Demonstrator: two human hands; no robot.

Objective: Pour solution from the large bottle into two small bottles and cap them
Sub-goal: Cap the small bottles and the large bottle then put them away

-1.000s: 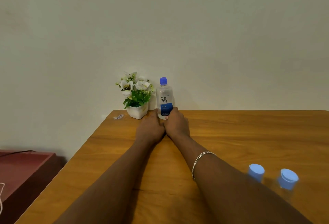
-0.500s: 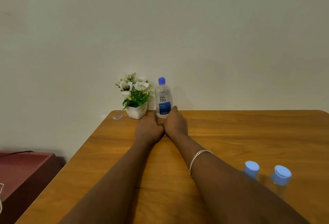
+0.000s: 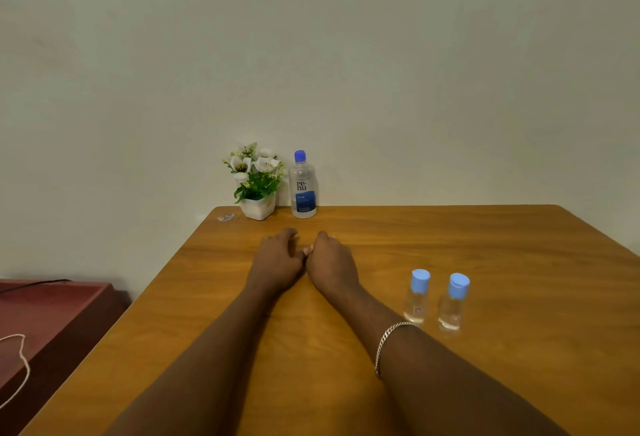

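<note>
My left hand (image 3: 277,259) and right hand (image 3: 330,262) rested loosely curled and empty just before the large bottle (image 3: 303,186), the two small bottles (image 3: 434,300) well right of it.

Large bottle (image 3: 303,186) upright, capped, at table's far edge; two small bottles (image 3: 416,296) (image 3: 453,301) capped, right.

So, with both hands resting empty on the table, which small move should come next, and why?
Probably the right hand should reach forward to grasp the capped Renu bottle. It stands untouched by the flower pot, and both small bottles look nearly empty.
</note>
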